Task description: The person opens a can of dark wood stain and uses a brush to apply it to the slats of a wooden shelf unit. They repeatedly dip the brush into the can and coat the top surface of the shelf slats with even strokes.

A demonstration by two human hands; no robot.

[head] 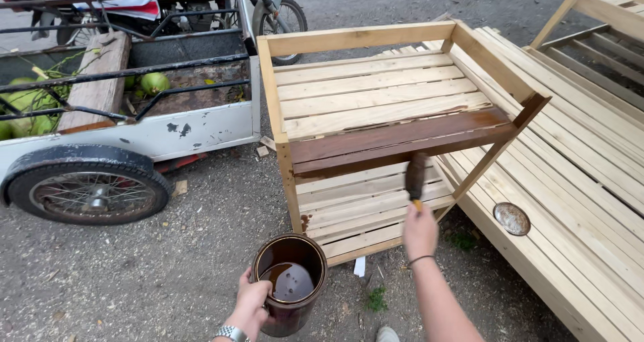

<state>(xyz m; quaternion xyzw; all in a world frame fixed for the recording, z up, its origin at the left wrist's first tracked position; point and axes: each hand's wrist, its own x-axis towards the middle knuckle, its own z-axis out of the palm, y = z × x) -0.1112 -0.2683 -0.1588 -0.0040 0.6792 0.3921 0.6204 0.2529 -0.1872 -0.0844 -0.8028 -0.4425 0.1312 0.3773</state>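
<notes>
Grey gravel ground [168,275] spreads under everything, strewn with wood chips. At the left stands a white metal cart [188,130] with a spoked black wheel [86,193], carrying green coconuts [155,82] and a weathered plank [97,80]; a motorcycle [201,3] is parked at the far side of it. Along the right lie pale slatted wooden frames [577,181], with a small round metal lid [512,218] resting on the near one. In the middle stands a pale slatted wooden rack [376,93] with 2 shelves; the nearest boards of its upper shelf are stained dark brown, the rest bare. The right hand [420,231] has its fingers wrapped around the handle of a dark-bristled paintbrush [415,176], whose bristles touch the stained front edge. The left hand [251,305], wearing a metal watch [231,332], grips the rim of a round brown stain bucket [290,281], held low and near, just left of the rack.
</notes>
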